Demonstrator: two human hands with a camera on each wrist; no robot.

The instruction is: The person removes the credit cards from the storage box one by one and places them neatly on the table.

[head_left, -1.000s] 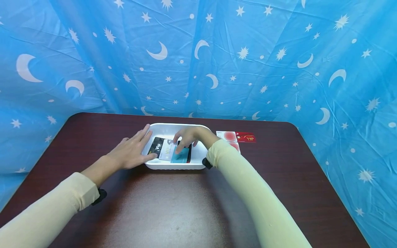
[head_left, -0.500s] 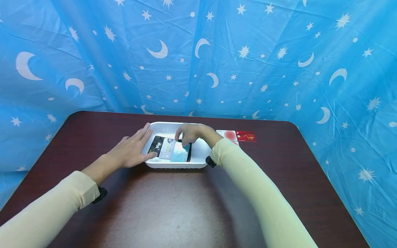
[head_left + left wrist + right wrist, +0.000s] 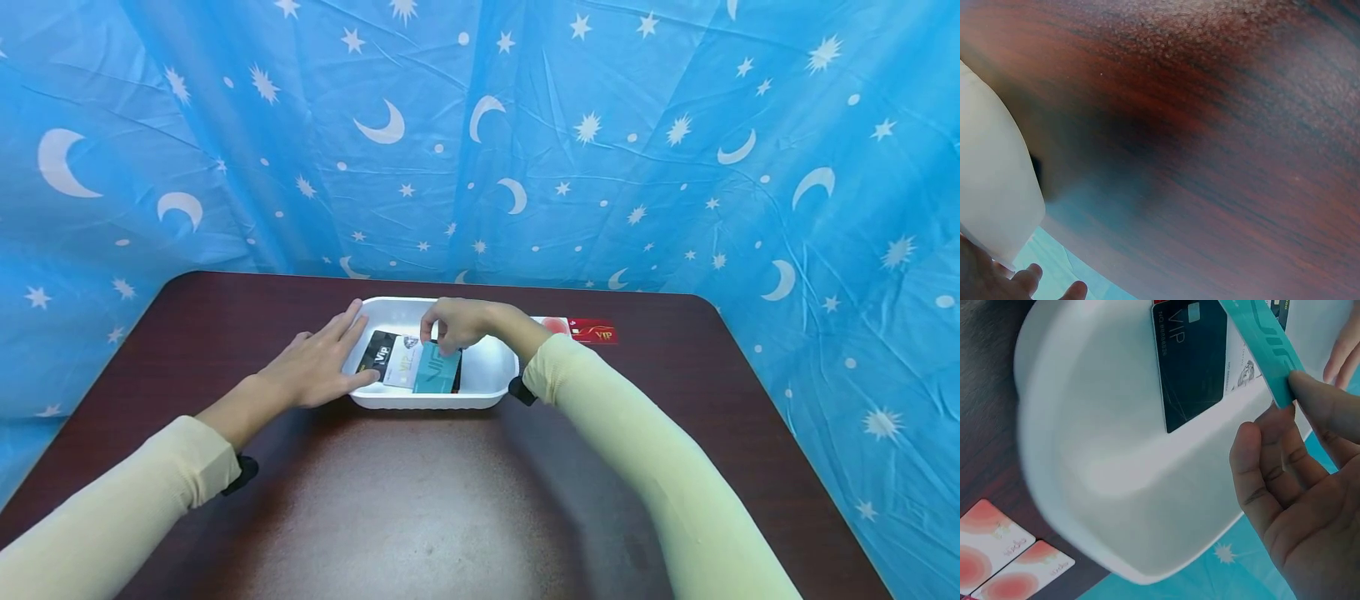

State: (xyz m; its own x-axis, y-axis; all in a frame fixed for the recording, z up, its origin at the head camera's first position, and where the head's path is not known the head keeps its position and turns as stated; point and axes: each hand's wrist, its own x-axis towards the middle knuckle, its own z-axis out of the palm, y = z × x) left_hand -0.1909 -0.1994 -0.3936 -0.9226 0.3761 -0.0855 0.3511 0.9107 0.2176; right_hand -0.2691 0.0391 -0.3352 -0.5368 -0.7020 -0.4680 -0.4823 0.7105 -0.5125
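A white plastic tray (image 3: 431, 402) holds a row of VIP cards. My left hand (image 3: 318, 362) rests on the tray's left end with its fingers spread. My right hand (image 3: 461, 322) reaches over the tray and pinches a teal VIP card (image 3: 1266, 347) between thumb and fingers at its far end. In the right wrist view this card is tilted above the others. Beneath it lies a dark VIP card (image 3: 1191, 369). Left of the teal card are a white VIP card (image 3: 402, 363) and a black VIP card (image 3: 377, 348).
Right of the tray, on the dark wood table (image 3: 420, 500), lie a red VIP card (image 3: 594, 331) and two white cards with red circles (image 3: 988, 540), partly hidden by my right arm in the head view. A blue curtain (image 3: 480, 150) with moons and stars hangs behind.
My right hand has gone from loosely spread fingers over the cards to pinching the teal card, whose surface has tilted. My right forearm has shifted rightward. The left hand stays put.
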